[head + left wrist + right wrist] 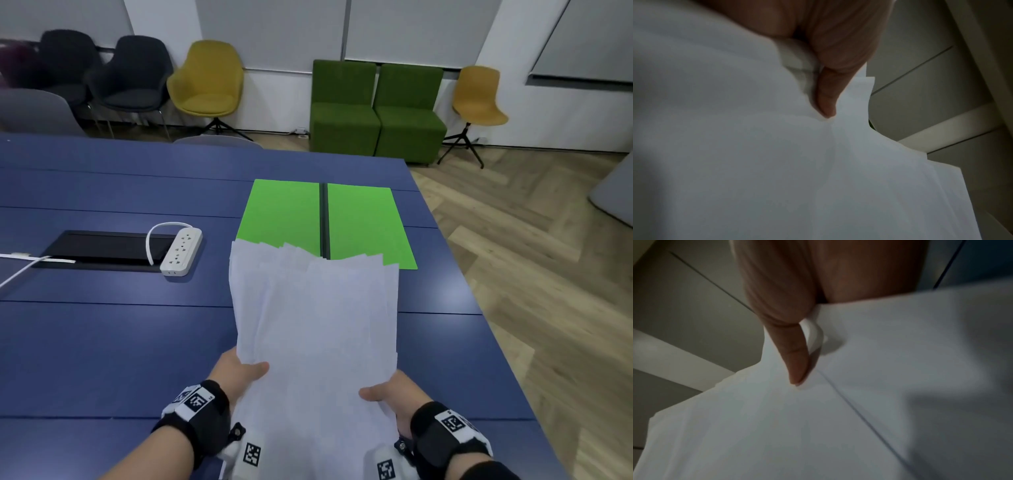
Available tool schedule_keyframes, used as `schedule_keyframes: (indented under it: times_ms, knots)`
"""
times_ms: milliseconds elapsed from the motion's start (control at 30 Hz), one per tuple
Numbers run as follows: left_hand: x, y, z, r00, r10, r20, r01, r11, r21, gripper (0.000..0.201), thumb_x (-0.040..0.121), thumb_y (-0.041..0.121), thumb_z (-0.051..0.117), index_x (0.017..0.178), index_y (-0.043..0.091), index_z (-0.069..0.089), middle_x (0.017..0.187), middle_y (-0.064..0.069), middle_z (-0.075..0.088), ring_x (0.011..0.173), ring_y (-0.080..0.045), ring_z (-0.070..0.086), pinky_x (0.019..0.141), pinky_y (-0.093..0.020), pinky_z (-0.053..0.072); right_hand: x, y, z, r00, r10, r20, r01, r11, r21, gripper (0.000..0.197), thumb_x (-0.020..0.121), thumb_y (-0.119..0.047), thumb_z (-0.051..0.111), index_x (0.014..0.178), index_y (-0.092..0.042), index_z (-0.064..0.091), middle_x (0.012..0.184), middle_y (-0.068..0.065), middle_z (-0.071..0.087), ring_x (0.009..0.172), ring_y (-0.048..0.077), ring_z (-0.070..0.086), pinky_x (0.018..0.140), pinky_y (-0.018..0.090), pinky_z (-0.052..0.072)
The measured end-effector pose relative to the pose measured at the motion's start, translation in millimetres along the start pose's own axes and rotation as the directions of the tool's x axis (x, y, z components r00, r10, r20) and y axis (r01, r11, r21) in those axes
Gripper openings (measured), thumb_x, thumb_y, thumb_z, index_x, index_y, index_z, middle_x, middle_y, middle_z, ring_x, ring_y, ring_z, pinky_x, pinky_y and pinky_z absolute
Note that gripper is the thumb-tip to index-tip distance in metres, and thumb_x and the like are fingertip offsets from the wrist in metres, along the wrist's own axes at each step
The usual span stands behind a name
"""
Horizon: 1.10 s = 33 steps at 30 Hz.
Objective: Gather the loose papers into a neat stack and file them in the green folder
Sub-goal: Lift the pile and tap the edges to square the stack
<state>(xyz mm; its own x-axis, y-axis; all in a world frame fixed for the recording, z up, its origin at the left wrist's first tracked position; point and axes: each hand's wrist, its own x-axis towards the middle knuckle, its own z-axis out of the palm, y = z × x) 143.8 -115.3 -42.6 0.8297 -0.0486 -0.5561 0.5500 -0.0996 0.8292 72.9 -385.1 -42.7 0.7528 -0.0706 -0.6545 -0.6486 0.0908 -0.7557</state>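
Blue table bears open green folder, chairs behind.

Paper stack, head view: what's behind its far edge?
The open green folder lies flat on the blue table behind the paper stack. Its near edge and lower black spine are covered.

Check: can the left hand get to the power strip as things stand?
Probably not right now. The left hand grips the papers together with the right hand. The path over the table to the power strip looks free, but the hand is occupied.
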Motion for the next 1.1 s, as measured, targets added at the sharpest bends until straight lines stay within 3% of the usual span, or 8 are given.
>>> schedule_keyframes:
  times_ms: [200,333,433,600,700,800,900,1100]
  knots:
    - [-24.2,74.5,-3.0,0.951,0.307,0.030,-0.304,0.949,-0.076,0.035,0.067,0.008,0.069,0.102,0.007,0.068,0.098,-0.015,0.074,0.092,-0.034,0.070,0.082,-0.042,0.055,-32.8,-65.8,4.6,0.942,-0.311,-0.123,0.321,0.945,0.066,0.037,0.077,0.021,0.058,0.096,-0.010,0.066,0.103,0.013,0.073,0.092,0.028,0.066,0.081,0.034,0.052]
    - [-58.2,152.2,-1.6,0.788,0.615,-0.002,-0.615,0.788,-0.035,0.027,0.067,0.021,0.071,0.093,0.015,0.072,0.086,0.005,0.077,0.084,-0.013,0.072,0.080,-0.030,0.057,-77.2,-135.0,9.2,0.753,-0.622,-0.215,0.632,0.774,-0.026,0.036,0.080,0.015,0.060,0.085,-0.020,0.065,0.084,-0.010,0.073,0.081,0.009,0.069,0.080,0.024,0.053]
    - [-83.8,195.6,3.5,0.661,0.750,-0.032,-0.751,0.659,-0.050,0.016,0.080,0.009,0.072,0.096,0.006,0.071,0.085,0.002,0.074,0.077,-0.006,0.070,0.072,-0.020,0.056,-98.5,-166.4,9.4,0.607,-0.734,-0.306,0.762,0.647,-0.040,0.027,0.082,0.007,0.063,0.096,-0.016,0.066,0.091,-0.007,0.070,0.077,-0.002,0.068,0.078,0.018,0.055]
    - [-99.8,212.6,4.6,0.556,0.831,0.027,-0.826,0.556,-0.090,0.016,0.082,0.002,0.069,0.089,0.017,0.071,0.077,0.014,0.076,0.079,-0.003,0.071,0.070,-0.016,0.055,-108.4,-174.6,4.1,0.554,-0.747,-0.368,0.803,0.596,-0.001,0.034,0.077,0.000,0.072,0.110,0.001,0.064,0.097,0.005,0.072,0.089,0.017,0.070,0.082,0.025,0.056]
    - [-85.3,180.8,2.4,0.614,0.787,0.064,-0.783,0.617,-0.078,0.020,0.063,0.024,0.079,0.082,0.027,0.076,0.082,0.013,0.077,0.083,-0.006,0.072,0.077,-0.022,0.056,-100.7,-151.8,0.3,0.603,-0.738,-0.302,0.776,0.631,0.007,0.032,0.070,0.011,0.074,0.099,-0.002,0.069,0.087,0.003,0.076,0.084,0.017,0.071,0.081,0.033,0.058]
    - [-63.4,124.4,0.2,0.746,0.664,0.051,-0.658,0.747,-0.094,0.040,0.043,0.034,0.078,0.080,0.020,0.074,0.077,0.012,0.077,0.081,-0.007,0.073,0.077,-0.030,0.058,-87.5,-111.1,1.0,0.670,-0.709,-0.219,0.718,0.694,-0.051,0.040,0.067,0.025,0.067,0.080,-0.012,0.071,0.074,-0.006,0.076,0.071,0.003,0.070,0.066,0.021,0.055]
    - [-55.3,78.1,-1.0,0.824,0.561,0.079,-0.549,0.825,-0.132,0.056,0.038,0.032,0.079,0.090,0.017,0.067,0.079,0.009,0.078,0.081,-0.009,0.073,0.072,-0.028,0.060,-81.4,-77.6,5.5,0.740,-0.651,-0.171,0.648,0.758,-0.079,0.035,0.062,0.016,0.070,0.083,-0.012,0.066,0.066,-0.012,0.074,0.061,-0.005,0.066,0.056,0.014,0.051]
    - [-47.6,71.5,-7.6,0.835,0.545,0.078,-0.532,0.835,-0.141,0.048,0.044,0.023,0.082,0.091,0.019,0.072,0.090,0.005,0.078,0.087,-0.014,0.074,0.076,-0.030,0.058,-76.3,-68.9,-1.4,0.765,-0.617,-0.185,0.617,0.784,-0.065,0.036,0.070,0.028,0.061,0.078,-0.007,0.070,0.067,-0.003,0.075,0.063,0.004,0.069,0.055,0.016,0.052]
